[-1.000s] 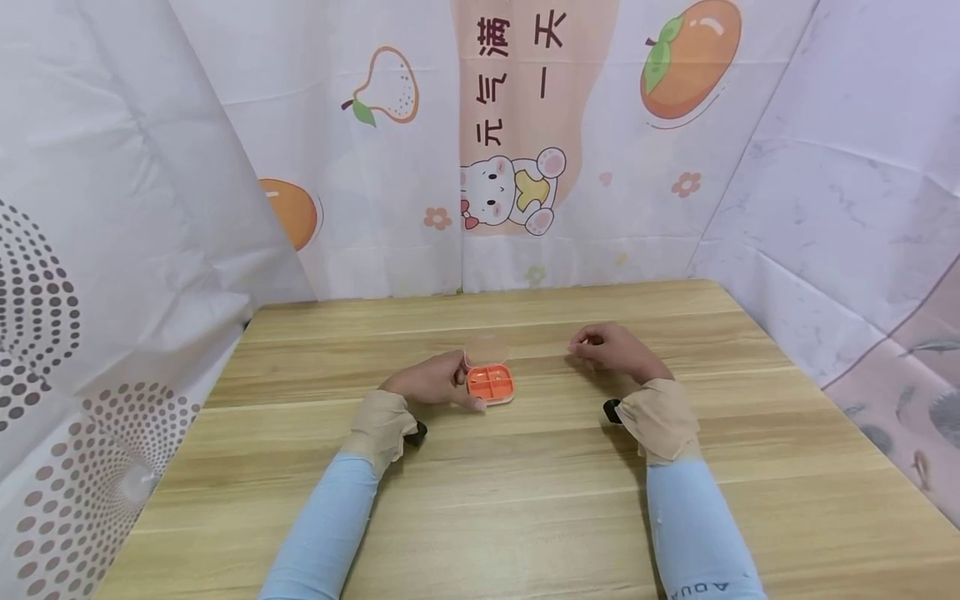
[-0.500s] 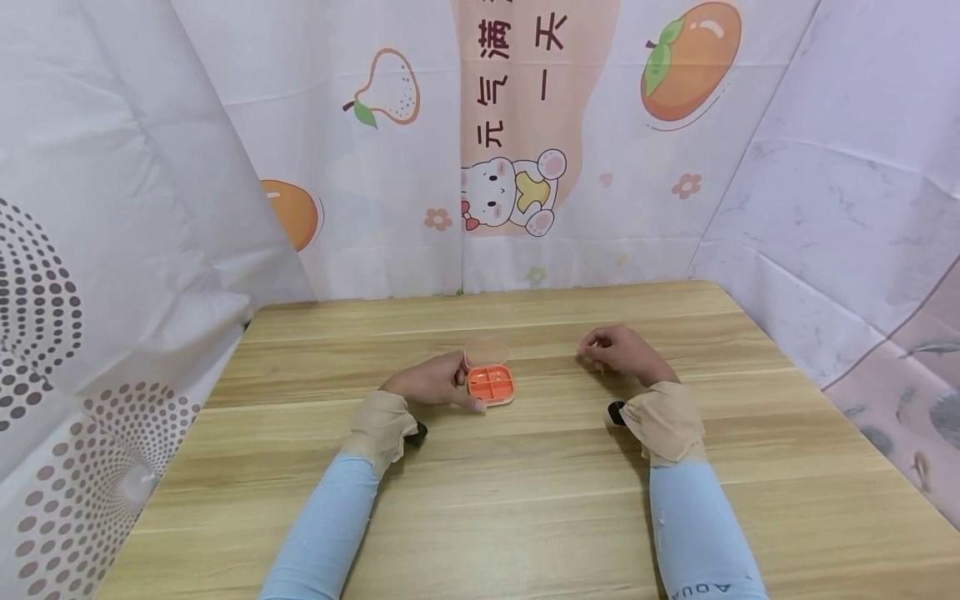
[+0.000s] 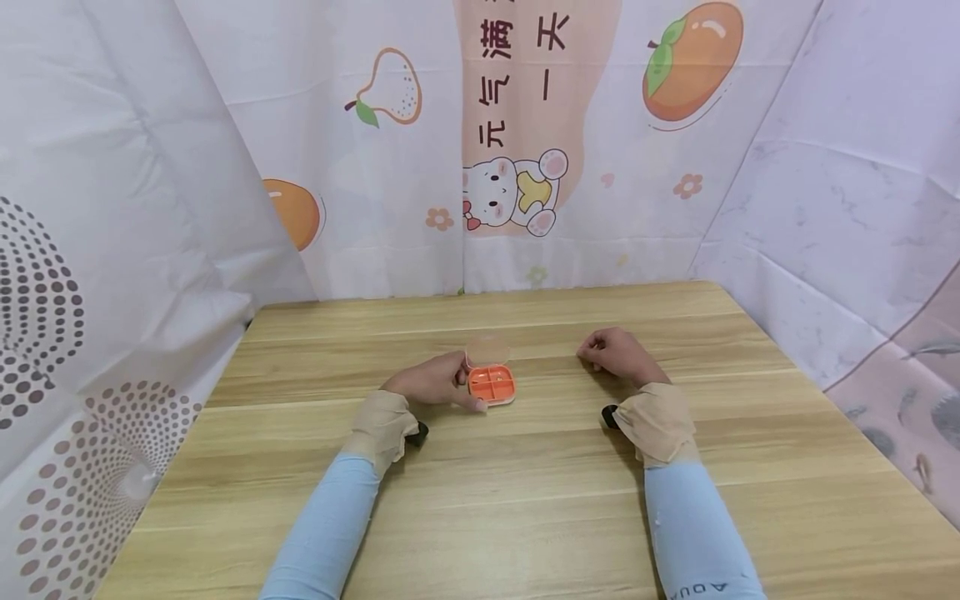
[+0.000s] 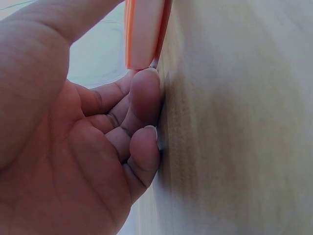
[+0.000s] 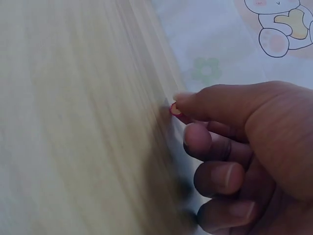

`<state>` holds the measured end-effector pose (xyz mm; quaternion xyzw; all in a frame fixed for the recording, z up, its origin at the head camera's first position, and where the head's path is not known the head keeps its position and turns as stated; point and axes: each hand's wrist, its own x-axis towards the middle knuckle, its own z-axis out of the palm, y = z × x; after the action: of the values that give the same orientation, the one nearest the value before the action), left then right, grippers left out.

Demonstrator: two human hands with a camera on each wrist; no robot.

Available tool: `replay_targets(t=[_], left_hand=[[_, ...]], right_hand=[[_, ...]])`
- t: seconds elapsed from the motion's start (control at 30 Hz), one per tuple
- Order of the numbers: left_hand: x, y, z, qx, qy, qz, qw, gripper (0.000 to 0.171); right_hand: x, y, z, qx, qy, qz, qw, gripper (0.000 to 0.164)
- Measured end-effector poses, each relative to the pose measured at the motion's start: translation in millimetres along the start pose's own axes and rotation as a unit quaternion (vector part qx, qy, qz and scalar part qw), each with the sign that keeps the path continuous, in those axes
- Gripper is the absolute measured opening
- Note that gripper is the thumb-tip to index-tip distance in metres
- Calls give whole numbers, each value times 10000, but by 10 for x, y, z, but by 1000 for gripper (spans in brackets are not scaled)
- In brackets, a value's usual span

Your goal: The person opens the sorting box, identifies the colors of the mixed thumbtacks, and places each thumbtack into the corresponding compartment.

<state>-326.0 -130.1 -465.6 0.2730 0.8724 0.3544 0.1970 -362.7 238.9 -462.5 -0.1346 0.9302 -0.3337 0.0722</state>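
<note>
A small orange pill box (image 3: 492,384) with four-way dividers lies on the table, its clear lid (image 3: 487,351) raised at the far side. Tiny bits show in its back compartments. My left hand (image 3: 433,381) holds the box at its left side, thumb along the near edge and fingers at the far left corner. In the left wrist view the pale side of the box (image 4: 146,34) stands by my curled fingertips. Off to the right, my right hand (image 3: 618,353) pinches a tiny round piece (image 5: 176,109) with a red rim and yellowish face between thumb and index finger.
The wood-grain table (image 3: 525,500) reaches back to a printed curtain (image 3: 390,167) with fruit and a cartoon figure. Further cloth hangs along the left and right sides. A black wrist camera (image 3: 417,433) sits under the left wrist, another (image 3: 610,416) under the right.
My right hand has shifted slightly to the right, away from the pill box, then stayed near there. The left hand and the box keep their place.
</note>
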Motion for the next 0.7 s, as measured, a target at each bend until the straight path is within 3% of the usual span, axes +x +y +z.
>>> replay_targets(t=[0.7], left_hand=[[-19, 38, -1, -74, -29, 0, 10000, 55]], right_hand=[[5, 87, 3, -161, 367, 120, 9991, 22]])
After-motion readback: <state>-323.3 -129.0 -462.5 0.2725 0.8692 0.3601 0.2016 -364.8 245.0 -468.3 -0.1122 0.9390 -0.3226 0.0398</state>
